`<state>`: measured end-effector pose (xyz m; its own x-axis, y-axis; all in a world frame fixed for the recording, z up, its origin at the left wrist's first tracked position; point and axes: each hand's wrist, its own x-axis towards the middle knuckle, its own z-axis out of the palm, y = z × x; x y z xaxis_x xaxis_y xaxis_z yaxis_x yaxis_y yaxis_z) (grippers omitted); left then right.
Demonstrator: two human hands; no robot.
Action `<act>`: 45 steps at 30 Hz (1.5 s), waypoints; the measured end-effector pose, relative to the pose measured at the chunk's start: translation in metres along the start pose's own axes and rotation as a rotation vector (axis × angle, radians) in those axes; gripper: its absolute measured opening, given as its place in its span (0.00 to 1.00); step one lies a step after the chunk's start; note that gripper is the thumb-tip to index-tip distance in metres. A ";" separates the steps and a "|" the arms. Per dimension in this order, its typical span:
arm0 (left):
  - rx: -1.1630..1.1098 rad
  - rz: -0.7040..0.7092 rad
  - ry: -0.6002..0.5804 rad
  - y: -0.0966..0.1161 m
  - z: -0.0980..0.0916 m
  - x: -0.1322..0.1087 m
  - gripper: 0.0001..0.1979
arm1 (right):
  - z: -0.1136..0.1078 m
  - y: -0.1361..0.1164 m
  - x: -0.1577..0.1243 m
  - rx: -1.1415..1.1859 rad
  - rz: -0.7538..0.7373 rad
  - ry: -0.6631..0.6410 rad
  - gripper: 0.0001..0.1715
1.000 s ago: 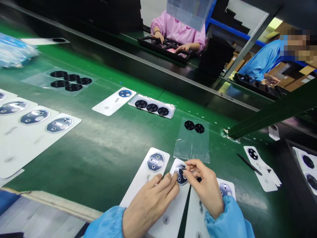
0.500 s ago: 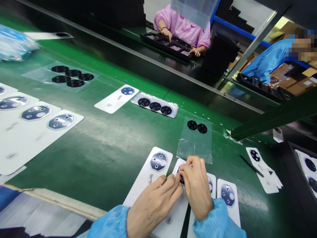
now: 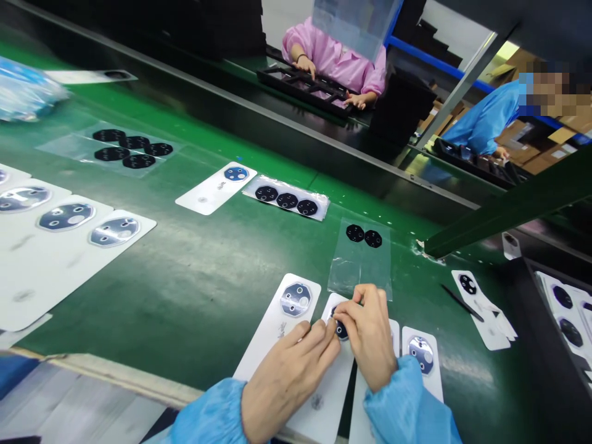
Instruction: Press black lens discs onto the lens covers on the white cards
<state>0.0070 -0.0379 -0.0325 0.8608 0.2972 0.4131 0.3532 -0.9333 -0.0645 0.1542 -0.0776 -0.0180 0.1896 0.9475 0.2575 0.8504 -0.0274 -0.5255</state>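
Note:
A white back panel (image 3: pixel 319 407) with an octagonal camera area lies under both my hands on the green table. On that area is a black octagonal piece (image 3: pixel 341 331) with round holes, partly hidden by fingers. My left hand (image 3: pixel 293 373) rests across the panel, fingers bent and together, their tips at the piece's left edge. With thumb and forefinger pinched, my right hand (image 3: pixel 372 336) touches the piece from above. The fingertips of both hands nearly meet. Beside them lie another white panel (image 3: pixel 263 342) on the left and one more (image 3: pixel 423 361) on the right.
Clear film with two black octagons (image 3: pixel 364 235) lies ahead, near a strip of three (image 3: pixel 287 200). Several white panels (image 3: pixel 55 259) lie at left. At right are tweezers (image 3: pixel 461 302), a black tray (image 3: pixel 541 345) and a green post (image 3: pixel 509 206). Two people work across the bench.
My view has shifted slightly. My right hand has moved a little against the panel, uncovering slightly more of the black piece. The left hand keeps its place.

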 end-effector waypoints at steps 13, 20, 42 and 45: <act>-0.005 0.001 -0.012 -0.001 0.001 0.000 0.14 | -0.003 -0.002 0.002 -0.066 -0.018 0.024 0.14; -0.001 0.002 -0.036 0.001 0.002 -0.001 0.12 | -0.002 -0.004 0.002 -0.066 -0.011 0.036 0.14; -0.238 -0.178 0.155 -0.051 -0.030 -0.042 0.13 | -0.055 0.014 -0.019 0.808 0.584 0.055 0.12; -0.165 -0.148 0.149 -0.053 -0.021 -0.041 0.15 | -0.051 0.009 -0.018 0.797 0.613 0.028 0.17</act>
<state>-0.0547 -0.0044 -0.0266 0.7364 0.4117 0.5369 0.3967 -0.9056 0.1503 0.1829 -0.1112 0.0138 0.5042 0.8335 -0.2258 0.0274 -0.2768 -0.9605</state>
